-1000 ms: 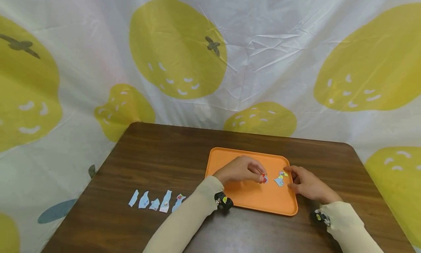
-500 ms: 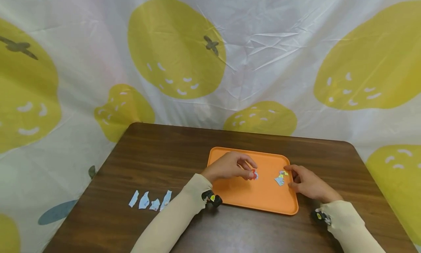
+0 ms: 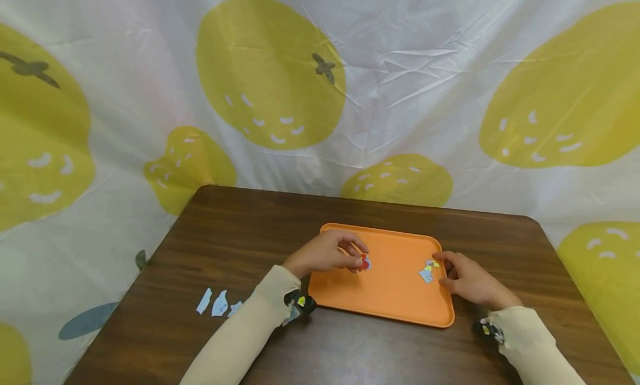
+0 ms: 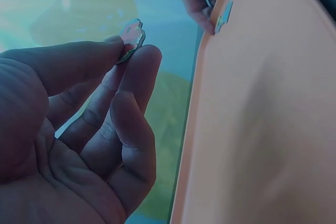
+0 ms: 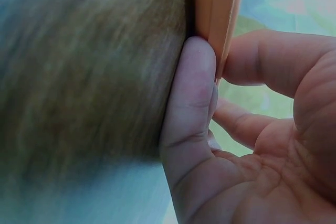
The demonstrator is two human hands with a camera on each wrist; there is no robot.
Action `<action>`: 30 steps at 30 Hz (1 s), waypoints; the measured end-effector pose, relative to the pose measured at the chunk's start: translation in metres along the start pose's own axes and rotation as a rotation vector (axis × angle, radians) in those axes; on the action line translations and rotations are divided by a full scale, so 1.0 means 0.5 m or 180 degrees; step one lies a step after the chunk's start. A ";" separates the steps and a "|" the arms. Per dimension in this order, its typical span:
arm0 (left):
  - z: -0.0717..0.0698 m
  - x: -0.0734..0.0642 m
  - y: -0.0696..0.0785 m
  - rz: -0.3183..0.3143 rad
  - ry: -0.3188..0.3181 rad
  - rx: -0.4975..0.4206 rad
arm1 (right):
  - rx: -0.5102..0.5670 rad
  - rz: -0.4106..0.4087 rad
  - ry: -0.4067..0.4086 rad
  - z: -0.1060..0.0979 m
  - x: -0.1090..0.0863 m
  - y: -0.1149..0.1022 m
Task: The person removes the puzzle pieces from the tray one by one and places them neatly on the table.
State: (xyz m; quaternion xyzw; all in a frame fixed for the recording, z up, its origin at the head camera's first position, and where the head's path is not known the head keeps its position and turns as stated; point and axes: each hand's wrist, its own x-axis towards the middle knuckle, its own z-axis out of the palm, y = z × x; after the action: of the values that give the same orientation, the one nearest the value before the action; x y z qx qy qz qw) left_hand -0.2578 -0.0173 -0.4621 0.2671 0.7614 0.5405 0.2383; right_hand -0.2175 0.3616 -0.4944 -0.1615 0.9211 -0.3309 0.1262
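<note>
My left hand (image 3: 325, 253) pinches a thin puzzle piece (image 4: 133, 39) between thumb and fingertips. It is red and pale blue with a wavy edge, held above the left half of an orange tray (image 3: 390, 299). At the tray's right side, my right hand (image 3: 470, 279) grips the rim; the right wrist view shows the thumb and a finger on either side of the orange edge (image 5: 218, 9). Just inside that rim lie joined light-blue and yellow pieces (image 3: 426, 274).
Light-blue pieces stand in a row on the brown table (image 3: 250, 224), left of the tray, among them a narrow piece (image 3: 204, 301) and a curved piece (image 3: 220, 303). My left sleeve (image 3: 240, 329) covers part of the row. A lemon-print curtain (image 3: 400, 96) hangs behind.
My left hand has moved left across the tray with the red piece, away from the joined pieces. Its sleeve now covers more of the row. The right hand stays at the rim.
</note>
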 end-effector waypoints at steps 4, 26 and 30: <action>-0.023 -0.021 -0.001 0.0018 0.0055 0.0013 | 0.0006 -0.0025 -0.0004 0.000 0.001 0.001; -0.158 -0.178 -0.046 0.0006 0.0561 0.0090 | -0.0030 -0.0092 0.0021 0.002 0.002 0.007; -0.187 -0.222 -0.067 -0.0154 0.0690 0.0275 | -0.0026 -0.0103 0.0032 0.001 0.002 0.003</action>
State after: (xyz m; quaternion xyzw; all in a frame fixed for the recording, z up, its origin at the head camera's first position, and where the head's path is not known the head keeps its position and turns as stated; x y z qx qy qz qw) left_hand -0.2412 -0.1653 -0.4573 0.1986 0.8116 0.5270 0.1557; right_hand -0.2187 0.3621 -0.4958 -0.1752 0.9204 -0.3299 0.1155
